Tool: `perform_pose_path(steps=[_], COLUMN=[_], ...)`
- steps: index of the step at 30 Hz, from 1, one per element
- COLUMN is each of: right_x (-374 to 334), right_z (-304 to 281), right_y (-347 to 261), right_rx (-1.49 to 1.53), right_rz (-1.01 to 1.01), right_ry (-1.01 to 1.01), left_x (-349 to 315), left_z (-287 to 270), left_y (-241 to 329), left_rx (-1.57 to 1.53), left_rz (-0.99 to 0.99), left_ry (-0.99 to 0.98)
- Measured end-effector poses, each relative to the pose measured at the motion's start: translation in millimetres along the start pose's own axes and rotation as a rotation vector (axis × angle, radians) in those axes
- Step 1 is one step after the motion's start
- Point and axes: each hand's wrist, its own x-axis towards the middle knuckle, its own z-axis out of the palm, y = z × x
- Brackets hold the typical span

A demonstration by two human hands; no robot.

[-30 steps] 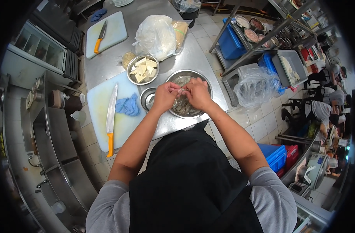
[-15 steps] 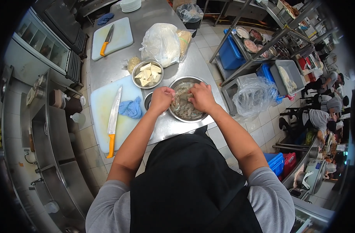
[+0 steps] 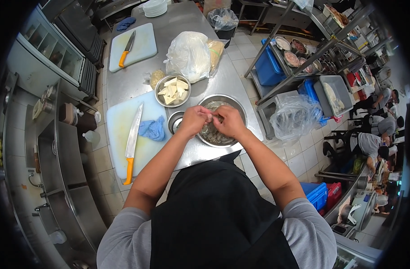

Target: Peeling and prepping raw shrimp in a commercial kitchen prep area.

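Over a steel bowl (image 3: 242, 105) of wet, greyish, translucent raw shrimp (image 3: 214, 134), both my hands meet at the fingertips. My left hand (image 3: 195, 120) is closed in a pinch on the bowl's left side. From the right, my right hand (image 3: 229, 121) pinches at the same spot. Between them is a small piece, apparently a shrimp, mostly hidden by the fingers. A smaller steel bowl (image 3: 172, 117) sits by my left hand, partly covered by it. Behind it stands a steel bowl of pale yellow cut pieces (image 3: 173, 91).
On the left, a white cutting board (image 3: 117, 116) bears a yellow-handled knife (image 3: 134, 139) and a blue cloth (image 3: 152, 128). A second board (image 3: 142, 42) with a knife (image 3: 128, 47) lies farther back. A stuffed plastic bag (image 3: 187, 56) stands behind the bowls. Right of the table is a metal rack (image 3: 290, 74).
My hands, apart over the shrimp bowl before, have come together at the fingertips. The left moved right and the right moved slightly left. The whole view has shifted a little.
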Motion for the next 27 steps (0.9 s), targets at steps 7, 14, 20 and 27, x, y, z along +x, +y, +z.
perform_pose_path(steps=[7, 14, 20, 27], right_x=[-8.2, -13.3, -10.7, -18.7], right_z=[12.3, -3.4, 3.6, 9.2], right_y=[15.2, -10.7, 9.3, 15.7], right_rx=[0.158, 0.164, 0.074, 0.529], right_rz=[0.181, 0.165, 0.169, 0.533], right_ry=[0.167, 0.067, 0.136, 0.16], left_x=[2.9, 3.0, -4.3, 1.2], left_z=[9.4, 12.1, 17.6, 16.3], left_y=[-11.1, -4.8, -0.9, -5.0], left_rx=[0.139, 0.16, 0.057, 0.123], left_rz=[0.169, 0.042, 0.107, 0.228], left_ry=[-0.075, -0.007, -0.057, -0.012])
